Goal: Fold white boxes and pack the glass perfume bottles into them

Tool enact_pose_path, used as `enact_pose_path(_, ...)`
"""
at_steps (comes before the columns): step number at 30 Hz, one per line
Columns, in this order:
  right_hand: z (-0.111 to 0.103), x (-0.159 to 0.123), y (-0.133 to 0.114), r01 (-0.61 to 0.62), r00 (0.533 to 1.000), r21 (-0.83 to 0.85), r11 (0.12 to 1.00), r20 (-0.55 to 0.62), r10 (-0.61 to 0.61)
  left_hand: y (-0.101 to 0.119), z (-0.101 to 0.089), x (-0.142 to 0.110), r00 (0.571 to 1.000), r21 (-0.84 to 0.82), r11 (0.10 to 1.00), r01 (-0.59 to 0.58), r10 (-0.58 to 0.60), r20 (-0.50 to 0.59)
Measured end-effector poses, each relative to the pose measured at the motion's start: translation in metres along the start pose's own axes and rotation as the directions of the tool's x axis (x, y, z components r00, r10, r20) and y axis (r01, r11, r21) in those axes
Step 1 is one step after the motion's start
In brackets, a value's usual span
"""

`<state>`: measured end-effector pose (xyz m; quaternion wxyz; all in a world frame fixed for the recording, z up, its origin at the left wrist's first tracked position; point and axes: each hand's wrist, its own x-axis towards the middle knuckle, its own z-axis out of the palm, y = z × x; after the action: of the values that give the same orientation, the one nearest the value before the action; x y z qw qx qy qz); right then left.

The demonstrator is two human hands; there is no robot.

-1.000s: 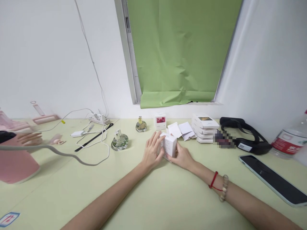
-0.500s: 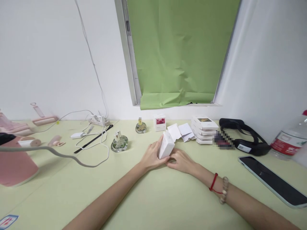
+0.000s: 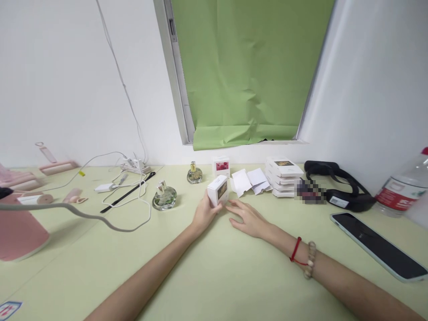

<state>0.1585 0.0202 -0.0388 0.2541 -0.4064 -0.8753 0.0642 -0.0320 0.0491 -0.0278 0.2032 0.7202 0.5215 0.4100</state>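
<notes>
The fingers of the left hand (image 3: 203, 216) are closed on the box (image 3: 218, 191) – its picture face turned right – over the middle of the table (image 3: 227, 276). The fingers of the right hand (image 3: 250, 219) are loosely spread, gripping nothing, just beside the box; contact cannot be determined. Beyond: the rose box (image 3: 221, 167), papers (image 3: 241, 182) and stacked boxes (image 3: 284, 174). Left: two bottles (image 3: 164, 199).

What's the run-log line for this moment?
left hand: gripping white box | right hand: open, beside box | larger perfume bottle: on table
</notes>
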Motion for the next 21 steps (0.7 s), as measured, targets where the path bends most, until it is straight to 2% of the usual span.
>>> enact_pose_path(3, 0.002, 0.000, 0.001, -0.024, 1.000, 0.023, 0.999, 0.019, 0.024, -0.009, 0.001, 0.005, 0.995, 0.002, 1.000, -0.031, 0.031, -0.098)
enact_pose_path(6, 0.002, -0.001, 0.001, -0.016, 1.000, 0.038, 0.999, 0.000, 0.016, -0.017, 0.003, 0.009, 0.995, 0.049, 0.998, -0.042, 0.046, -0.088)
enact_pose_path(9, 0.002, -0.001, 0.001, -0.017, 1.000, 0.042, 0.999, 0.002, 0.017, -0.018, 0.006, 0.012, 0.997, 0.192, 0.979, 0.075, -0.068, -0.041)
enact_pose_path(12, 0.002, -0.001, 0.000, -0.021, 1.000, 0.042, 0.999, 0.004, 0.021, -0.014, 0.011, 0.018, 0.991, 0.321, 0.938, 0.131, -0.126, -0.037)
enact_pose_path(15, 0.002, -0.001, 0.000, -0.020, 1.000, 0.042, 0.999, 0.004, 0.019, -0.009, 0.017, 0.029, 0.981, 0.447, 0.874, 0.193, -0.179, -0.074)
enact_pose_path(21, 0.001, 0.000, -0.001, -0.023, 1.000, 0.054, 0.998, -0.006, 0.023, -0.009, 0.030, 0.058, 0.957, 0.546, 0.786, 0.290, -0.245, -0.155)
